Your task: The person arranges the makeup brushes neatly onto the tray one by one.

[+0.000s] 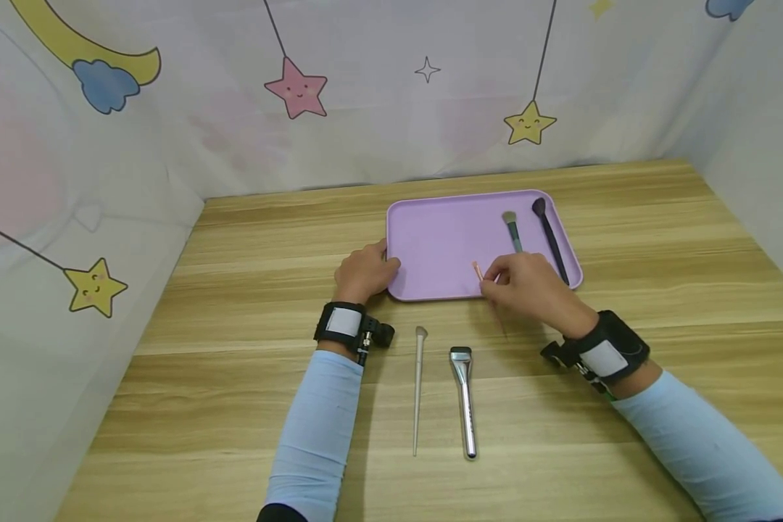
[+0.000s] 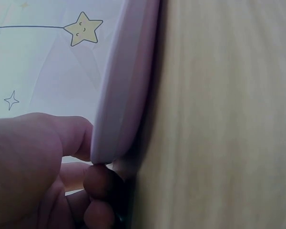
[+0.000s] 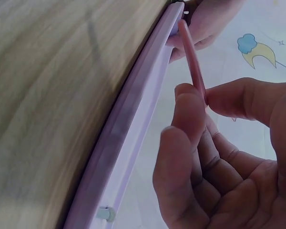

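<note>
My left hand (image 1: 367, 272) grips the left edge of the purple tray (image 1: 444, 217); in the left wrist view the thumb lies over the tray's rim (image 2: 115, 109) and the other fingers curl at its outer side. Between thumb and fingers my right hand (image 1: 528, 286) pinches a slim pink-copper makeup brush (image 1: 477, 270) above the tray's front edge. The brush's handle (image 3: 193, 62) shows in the right wrist view. Inside the tray, toward the right, lie a green makeup brush (image 1: 512, 230), partly hidden by the right hand, and a black makeup brush (image 1: 551, 239).
Two more brushes lie on the wooden table (image 1: 235, 406) in front of the tray: a thin pale one (image 1: 418, 391) and a silver flat-topped one (image 1: 465, 402). A patterned cloth backdrop (image 1: 378, 130) stands behind the table and along its sides.
</note>
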The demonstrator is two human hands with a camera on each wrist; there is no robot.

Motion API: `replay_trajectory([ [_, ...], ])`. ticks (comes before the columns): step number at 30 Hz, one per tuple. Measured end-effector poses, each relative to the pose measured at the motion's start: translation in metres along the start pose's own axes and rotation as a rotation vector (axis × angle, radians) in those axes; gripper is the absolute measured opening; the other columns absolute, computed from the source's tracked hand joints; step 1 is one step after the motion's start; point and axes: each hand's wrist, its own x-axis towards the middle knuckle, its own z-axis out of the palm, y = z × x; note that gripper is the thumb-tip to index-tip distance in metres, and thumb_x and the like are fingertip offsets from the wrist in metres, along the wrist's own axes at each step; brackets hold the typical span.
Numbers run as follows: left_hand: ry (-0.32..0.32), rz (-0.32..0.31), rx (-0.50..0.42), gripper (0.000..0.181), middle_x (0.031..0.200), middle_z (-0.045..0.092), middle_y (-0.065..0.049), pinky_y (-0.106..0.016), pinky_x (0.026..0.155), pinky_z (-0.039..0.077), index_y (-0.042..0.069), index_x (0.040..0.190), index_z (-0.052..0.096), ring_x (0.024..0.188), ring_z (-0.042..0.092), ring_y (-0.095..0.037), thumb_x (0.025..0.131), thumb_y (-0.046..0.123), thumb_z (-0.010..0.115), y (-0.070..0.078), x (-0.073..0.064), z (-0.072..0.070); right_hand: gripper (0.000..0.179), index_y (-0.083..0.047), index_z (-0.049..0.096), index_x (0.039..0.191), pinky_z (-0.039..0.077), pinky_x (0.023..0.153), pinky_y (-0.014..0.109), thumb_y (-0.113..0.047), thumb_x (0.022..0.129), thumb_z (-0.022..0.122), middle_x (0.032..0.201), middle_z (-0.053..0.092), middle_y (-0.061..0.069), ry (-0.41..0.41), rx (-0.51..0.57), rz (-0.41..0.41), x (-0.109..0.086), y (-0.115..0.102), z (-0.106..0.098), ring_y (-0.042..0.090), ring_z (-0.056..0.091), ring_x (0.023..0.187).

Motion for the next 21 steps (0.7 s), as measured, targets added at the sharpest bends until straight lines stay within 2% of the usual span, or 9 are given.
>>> replay_trajectory([
  [13,0.005,0.003,-0.012,0.061,0.141,0.058,-0.013,-0.048,0.079,0.047,0.021,0.155,0.044,0.103,0.058,-0.033,0.096,0.037,0.050,0.000,-0.002,-0.001,0.019,0.002,0.077,0.093,0.040,0.051,0.028,-0.015,0.091,0.068,0.073,0.069,0.005,0.020,0.008,0.021,0.007,0.007,-0.004,0.016,0.056,0.059],
  [21,0.008,0.004,-0.006,0.061,0.141,0.058,-0.013,-0.046,0.075,0.047,0.021,0.155,0.045,0.101,0.058,-0.033,0.096,0.036,0.049,0.001,-0.003,-0.002,0.019,0.003,0.077,0.095,0.044,0.051,0.029,-0.014,0.092,0.068,0.071,0.069,0.005,0.008,0.023,0.050,0.013,0.011,-0.004,0.016,0.061,0.058],
])
